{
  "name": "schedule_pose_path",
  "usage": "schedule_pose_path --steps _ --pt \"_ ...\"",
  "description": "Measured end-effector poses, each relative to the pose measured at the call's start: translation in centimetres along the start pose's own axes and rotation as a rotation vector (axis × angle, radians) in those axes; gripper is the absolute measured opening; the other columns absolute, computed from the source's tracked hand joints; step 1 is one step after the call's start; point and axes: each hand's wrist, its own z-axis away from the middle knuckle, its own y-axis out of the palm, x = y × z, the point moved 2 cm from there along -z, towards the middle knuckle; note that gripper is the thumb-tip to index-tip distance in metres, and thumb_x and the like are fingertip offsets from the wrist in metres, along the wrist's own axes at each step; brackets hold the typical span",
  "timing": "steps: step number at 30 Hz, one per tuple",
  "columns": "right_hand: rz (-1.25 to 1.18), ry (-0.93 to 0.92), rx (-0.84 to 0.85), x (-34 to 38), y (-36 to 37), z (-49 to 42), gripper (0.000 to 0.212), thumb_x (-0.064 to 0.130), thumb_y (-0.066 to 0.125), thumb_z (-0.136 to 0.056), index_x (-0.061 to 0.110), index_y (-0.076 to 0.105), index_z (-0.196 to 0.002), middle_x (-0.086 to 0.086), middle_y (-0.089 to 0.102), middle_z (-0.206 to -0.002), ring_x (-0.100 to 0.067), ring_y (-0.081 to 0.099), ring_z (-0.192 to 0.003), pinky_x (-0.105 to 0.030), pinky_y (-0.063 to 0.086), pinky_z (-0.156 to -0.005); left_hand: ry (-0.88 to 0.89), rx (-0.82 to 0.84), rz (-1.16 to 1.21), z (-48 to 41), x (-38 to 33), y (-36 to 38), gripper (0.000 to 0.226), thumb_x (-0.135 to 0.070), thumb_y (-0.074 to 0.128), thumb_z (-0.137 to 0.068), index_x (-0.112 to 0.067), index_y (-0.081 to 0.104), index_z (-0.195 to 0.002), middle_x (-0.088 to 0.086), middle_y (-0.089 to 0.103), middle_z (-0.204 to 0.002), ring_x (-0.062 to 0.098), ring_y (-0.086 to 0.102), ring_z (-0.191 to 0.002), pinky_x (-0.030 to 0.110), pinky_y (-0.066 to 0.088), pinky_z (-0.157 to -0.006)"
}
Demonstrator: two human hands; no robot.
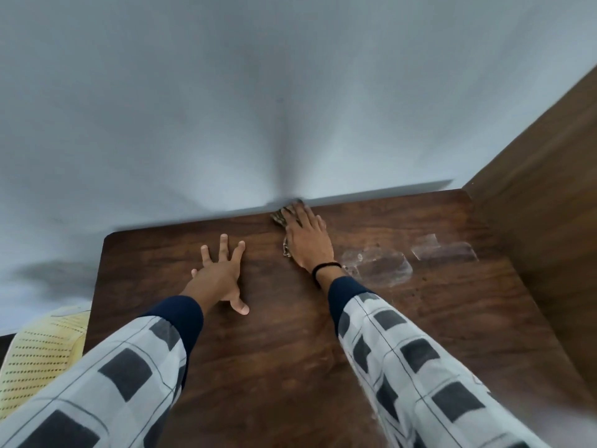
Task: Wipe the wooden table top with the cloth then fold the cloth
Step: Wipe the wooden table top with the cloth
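Pressing down with straight, close-set fingers (308, 218), the right hand (307, 244) lies flat on the cloth (278, 218) at the far edge of the wooden table top (290, 367), right where it meets the pale wall (226, 108). Nothing is pinched or curled round; palm and fingers simply bear on the fabric. Only a mottled bit of cloth shows past the fingertips, with a sliver beside the heel of the palm, and the rest is hidden under the hand. The left hand (223, 276) rests on bare wood near it, apart from the cloth, its fingers (223, 245) splayed wide and flat, holding nothing, seemingly as a brace. A black band (326, 267) circles the right wrist above a checked sleeve (420, 367).

Judging by this, the wiping is under way and not finished. Just right of the working hand a pale filmy patch (378, 268) sits on the wood near the wrist, and a second smear (445, 250) lies nearer the brown side panel (549, 195); both look unwiped. Whether the near part of the top has been gone over cannot be told. Folding has not begun, as the cloth lies bunched under the palm
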Motion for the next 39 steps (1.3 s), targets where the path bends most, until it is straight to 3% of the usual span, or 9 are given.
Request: schedule_pose_path --steps 3,8,13,19,25,30,32,36,39 --pt "-0.021 0.107 -0.080 2.0 1.2 2.5 0.056 0.026 0.036 -0.105 0.024 0.027 -0.161 -0.003 0.016 -0.170 -0.027 0.007 -0.157 -0.051 0.011 -0.126 -0.004 -0.005 -0.010 0.0 0.1 -0.1 0.156 -0.041 0.095 -0.055 -0.037 -0.032 -0.147 -0.001 -0.052 -0.145 0.047 -0.028 -0.141 0.070 0.014 -0.111" --pt "0.006 -0.241 0.034 1.1 0.6 1.6 0.056 0.026 0.038 -0.106 0.029 0.026 -0.161 0.002 0.015 -0.170 -0.022 0.006 -0.157 -0.049 0.011 -0.125 -0.010 -0.013 -0.014 -0.1 -0.1 -0.1 0.158 -0.041 0.095 -0.053 -0.037 -0.032 -0.146 -0.001 -0.052 -0.145 0.047 -0.027 -0.142 0.070 0.015 -0.111" --pt "-0.059 0.274 -0.104 -1.5 -0.2 1.7 0.055 0.024 0.032 -0.107 0.026 0.023 -0.162 0.000 0.008 -0.171 -0.023 0.000 -0.158 -0.050 0.006 -0.127 -0.005 -0.026 -0.015 -0.4 0.2 0.1 0.159 -0.042 0.096 -0.050 -0.038 -0.031 -0.147 -0.002 -0.052 -0.145 0.046 -0.028 -0.141 0.070 0.014 -0.111" --pt "-0.030 -0.156 -0.010 0.2 0.8 1.7 0.054 0.027 0.038 -0.106 0.027 0.029 -0.160 0.001 0.018 -0.169 -0.023 0.008 -0.157 -0.051 0.013 -0.126 -0.018 -0.012 -0.016 -0.7 0.1 0.1 0.160 -0.042 0.096 -0.051 -0.038 -0.033 -0.145 -0.001 -0.055 -0.142 0.048 -0.027 -0.141 0.070 0.015 -0.110" --pt "-0.076 0.388 -0.134 -2.5 0.0 2.7 0.057 0.024 0.032 -0.106 0.028 0.022 -0.162 -0.002 0.007 -0.171 -0.025 0.000 -0.158 -0.051 0.005 -0.127 -0.008 -0.017 -0.014 -0.2 0.1 0.1 0.157 -0.041 0.095 -0.053 -0.037 -0.031 -0.147 -0.001 -0.053 -0.144 0.047 -0.028 -0.141 0.069 0.014 -0.111" --pt "-0.032 -0.085 -0.070 1.0 1.8 5.0 0.054 0.026 0.036 -0.107 0.026 0.029 -0.160 -0.002 0.017 -0.170 -0.026 0.008 -0.157 -0.050 0.011 -0.126 -0.009 -0.002 -0.016 0.0 -0.2 -0.2 0.156 -0.040 0.095 -0.054 -0.036 -0.031 -0.147 0.000 -0.052 -0.145 0.048 -0.027 -0.141 0.069 0.014 -0.111" --pt "-0.015 -0.041 -0.025 -0.4 0.5 2.7 0.053 0.027 0.030 -0.110 0.028 0.022 -0.162 0.001 0.010 -0.171 -0.023 0.003 -0.158 -0.049 0.008 -0.127 -0.001 -0.017 -0.017 0.2 -0.2 -0.1 0.156 -0.041 0.095 -0.054 -0.036 -0.030 -0.148 0.000 -0.051 -0.146 0.047 -0.026 -0.142 0.069 0.015 -0.111" --pt "-0.067 0.340 -0.106 -1.0 0.4 3.5 0.054 0.027 0.028 -0.109 0.028 0.019 -0.162 -0.002 0.006 -0.171 -0.026 0.001 -0.158 -0.051 0.005 -0.127 0.000 -0.028 -0.013 0.6 -0.1 -0.1 0.155 -0.041 0.094 -0.055 -0.036 -0.029 -0.148 0.000 -0.050 -0.147 0.047 -0.026 -0.142 0.069 0.015 -0.111" --pt "-0.052 0.088 -0.077 2.4 3.0 8.1 0.056 0.027 0.033 -0.106 0.027 0.024 -0.161 -0.003 0.013 -0.170 -0.029 0.007 -0.157 -0.053 0.011 -0.126 0.003 -0.023 -0.016 0.6 -0.2 -0.2 0.155 -0.040 0.094 -0.055 -0.035 -0.029 -0.148 0.001 -0.050 -0.147 0.048 -0.025 -0.142 0.070 0.015 -0.111"
